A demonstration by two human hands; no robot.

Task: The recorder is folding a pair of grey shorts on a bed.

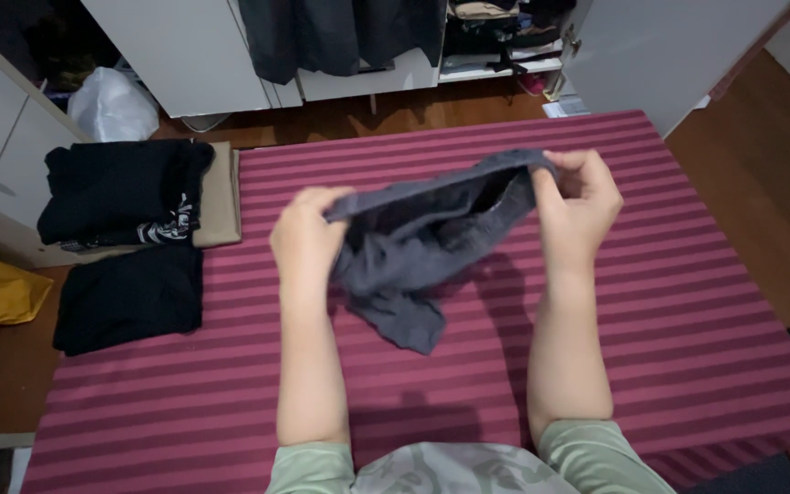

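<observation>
Head view: left hand [308,233] & right hand [578,206] both pinch grey garment [413,247] taut, frame center. Striped maroon bed [688,302] bare lower right; black folded stacks [125,238] at left edge, white bag [112,105] upper left.

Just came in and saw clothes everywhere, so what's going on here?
A person holds a small dark grey garment up above a bed covered in a striped magenta sheet. The left hand and right hand each pinch one end of its top edge, with the rest hanging loose between them. On the left side of the bed lie two folded black garments, one on a beige piece, the other nearer. Dark clothes hang in an open wardrobe beyond.
</observation>
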